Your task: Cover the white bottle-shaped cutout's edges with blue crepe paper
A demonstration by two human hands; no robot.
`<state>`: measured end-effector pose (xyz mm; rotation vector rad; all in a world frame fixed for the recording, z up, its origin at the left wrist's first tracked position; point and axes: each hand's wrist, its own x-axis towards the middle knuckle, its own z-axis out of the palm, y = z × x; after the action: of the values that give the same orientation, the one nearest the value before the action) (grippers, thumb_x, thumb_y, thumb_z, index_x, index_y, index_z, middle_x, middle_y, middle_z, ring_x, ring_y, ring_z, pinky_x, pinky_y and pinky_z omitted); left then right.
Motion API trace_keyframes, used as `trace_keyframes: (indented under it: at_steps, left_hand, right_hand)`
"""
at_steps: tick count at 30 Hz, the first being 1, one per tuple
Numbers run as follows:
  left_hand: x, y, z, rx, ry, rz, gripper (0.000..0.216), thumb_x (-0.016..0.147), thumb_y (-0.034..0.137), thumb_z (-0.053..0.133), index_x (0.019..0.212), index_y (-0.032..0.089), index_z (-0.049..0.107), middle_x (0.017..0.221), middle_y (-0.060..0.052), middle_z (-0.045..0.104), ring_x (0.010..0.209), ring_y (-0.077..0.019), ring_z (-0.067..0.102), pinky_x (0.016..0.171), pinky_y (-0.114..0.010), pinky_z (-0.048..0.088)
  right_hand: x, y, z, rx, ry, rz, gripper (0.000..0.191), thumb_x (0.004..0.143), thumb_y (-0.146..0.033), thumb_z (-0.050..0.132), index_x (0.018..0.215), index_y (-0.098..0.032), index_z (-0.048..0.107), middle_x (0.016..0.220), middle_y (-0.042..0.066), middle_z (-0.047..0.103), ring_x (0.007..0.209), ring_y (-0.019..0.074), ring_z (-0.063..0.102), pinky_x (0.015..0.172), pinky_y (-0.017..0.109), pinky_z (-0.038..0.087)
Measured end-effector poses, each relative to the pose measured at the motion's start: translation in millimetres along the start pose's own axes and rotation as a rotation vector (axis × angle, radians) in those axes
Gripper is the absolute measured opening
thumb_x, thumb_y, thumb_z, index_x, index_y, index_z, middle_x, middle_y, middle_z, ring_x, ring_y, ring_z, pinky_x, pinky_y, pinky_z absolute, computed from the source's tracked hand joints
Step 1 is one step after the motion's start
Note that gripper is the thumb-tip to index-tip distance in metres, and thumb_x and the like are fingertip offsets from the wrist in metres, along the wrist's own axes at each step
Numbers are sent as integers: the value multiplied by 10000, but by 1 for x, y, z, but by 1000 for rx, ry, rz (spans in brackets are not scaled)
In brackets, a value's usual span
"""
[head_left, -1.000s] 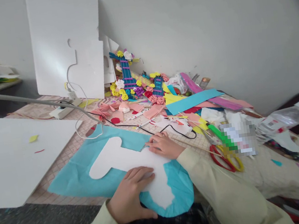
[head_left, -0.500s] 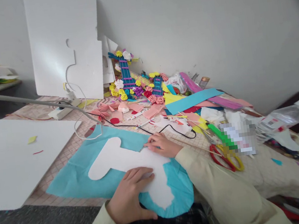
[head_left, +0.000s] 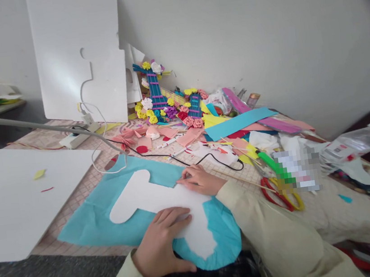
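Note:
A white cut-out board shape [head_left: 165, 194] lies on a sheet of light blue crepe paper [head_left: 87, 224]. Around the board's rounded near right end, the blue paper is folded up over its edge. My left hand [head_left: 162, 239] rests on the near side of the board, fingers stretched out and thumb spread along the folded blue rim. At the board's far edge, my right hand [head_left: 199, 181] has thumb and fingers pinched together on the edge of the blue paper. Its fingertips partly hide what they hold.
Red and yellow scissors [head_left: 282, 193] lie on the right, near a green-handled tool [head_left: 273, 165]. Flower-decorated blue crafts [head_left: 156, 90] stand at the back amid paper scraps. A power strip [head_left: 77, 136] and cables run behind; a large white board [head_left: 7, 212] lies left.
Both hands stay almost where they were. The right fingertips have shifted slightly left along the paper edge; the whole view has moved a little.

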<state>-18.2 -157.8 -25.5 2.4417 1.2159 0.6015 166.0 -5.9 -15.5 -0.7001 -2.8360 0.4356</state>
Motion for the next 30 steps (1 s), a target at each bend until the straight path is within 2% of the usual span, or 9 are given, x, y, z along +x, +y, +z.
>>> trace_keyframes:
  at_steps: [3, 7, 13, 21, 30]
  left_hand:
    - [0, 0, 1, -1, 6, 2, 794, 548, 616, 650, 1217, 222, 482, 1244, -102, 495, 1126, -298, 447, 944, -439, 356]
    - [0, -1, 2, -2, 8, -3, 817, 531, 639, 648, 1218, 229, 484, 1245, -105, 494, 1120, -299, 449, 941, -437, 356]
    - [0, 1, 1, 8, -8, -13, 846, 531, 691, 607, 1213, 203, 494, 1249, -117, 491, 1122, -305, 447, 931, -445, 364]
    - [-1, -2, 3, 15, -4, -2, 836, 542, 674, 614, 1227, 216, 476, 1263, -105, 481, 1132, -296, 441, 949, -438, 352]
    - [0, 0, 1, 25, 17, 14, 847, 532, 700, 600, 1210, 204, 493, 1234, -118, 503, 1108, -297, 463, 929, -436, 375]
  right_hand:
    - [-1, -1, -1, -46, 6, -14, 332, 879, -362, 384, 1159, -291, 548, 1037, 54, 503, 987, 192, 380, 884, 394, 283]
    - [-1, 1, -1, 39, 56, 67, 354, 907, -348, 313, 1155, -270, 553, 1015, 49, 531, 974, 175, 405, 887, 369, 292]
    - [1, 9, 2, 113, 32, 111, 358, 910, -343, 301, 1094, -268, 599, 992, 41, 536, 968, 168, 418, 908, 363, 286]
    - [-1, 10, -8, 12, 12, -75, 330, 850, -326, 442, 1119, -206, 589, 977, 67, 513, 938, 173, 432, 892, 358, 319]
    - [3, 4, -5, -21, 16, -110, 336, 835, -303, 465, 1140, -213, 574, 964, 64, 519, 913, 172, 435, 876, 348, 325]
